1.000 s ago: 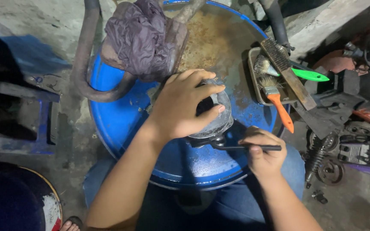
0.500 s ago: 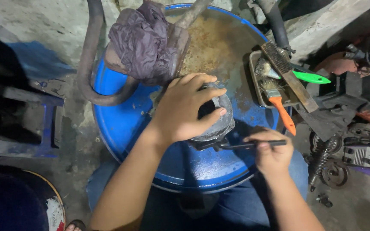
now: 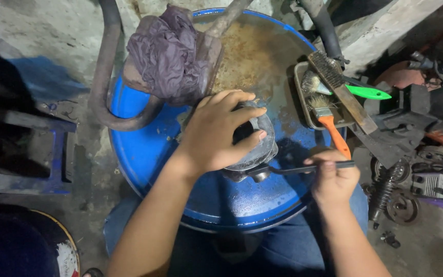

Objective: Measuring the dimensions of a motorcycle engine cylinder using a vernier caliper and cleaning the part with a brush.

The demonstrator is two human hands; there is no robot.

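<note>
A rusty-topped blue steel drum [image 3: 149,149] fills mid-frame on stained concrete floor [image 3: 52,31]. Left hand [image 3: 216,133] clasps a grey metal housing [image 3: 257,149]; right hand [image 3: 334,179] grips a slim black wrench [image 3: 303,167].

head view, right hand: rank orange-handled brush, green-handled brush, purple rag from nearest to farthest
From the right hand:
1. orange-handled brush, just above it in the tray.
2. green-handled brush, further up in the tray.
3. purple rag, far across the drum top, upper left.
</note>
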